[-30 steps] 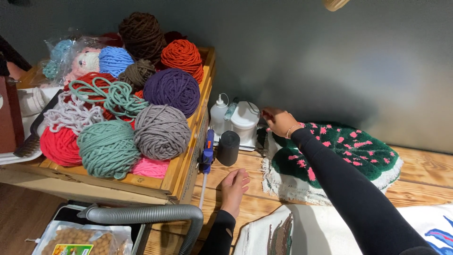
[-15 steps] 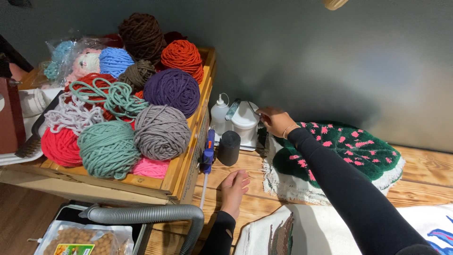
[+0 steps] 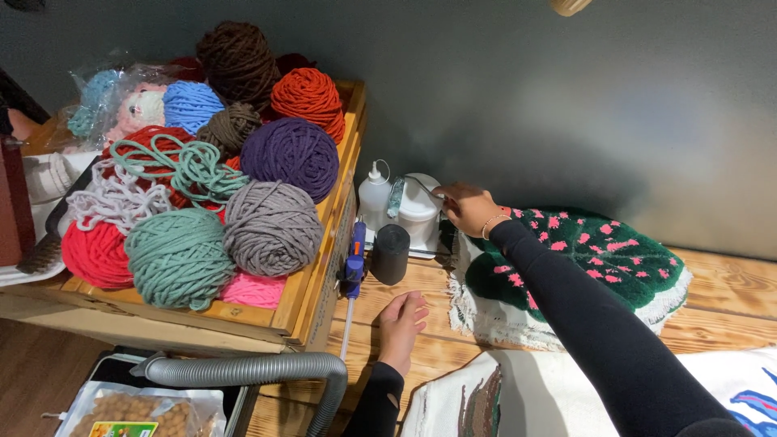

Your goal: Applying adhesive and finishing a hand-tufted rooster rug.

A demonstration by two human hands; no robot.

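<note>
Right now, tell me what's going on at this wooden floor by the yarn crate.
A person in black sleeves kneels at a wooden plank floor. Their right hand reaches to the grey wall and pinches a thin dark cord above a white lidded tub, beside a white squeeze bottle. Their left hand rests flat on the planks, near a blue glue gun and a black cylinder. A green tufted rug with pink spots lies under the right forearm.

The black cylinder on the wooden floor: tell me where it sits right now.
In the head view, the black cylinder stands upright left of centre, just in front of the white container, with the blue glue gun to its left and the yarn crate beyond.
</note>
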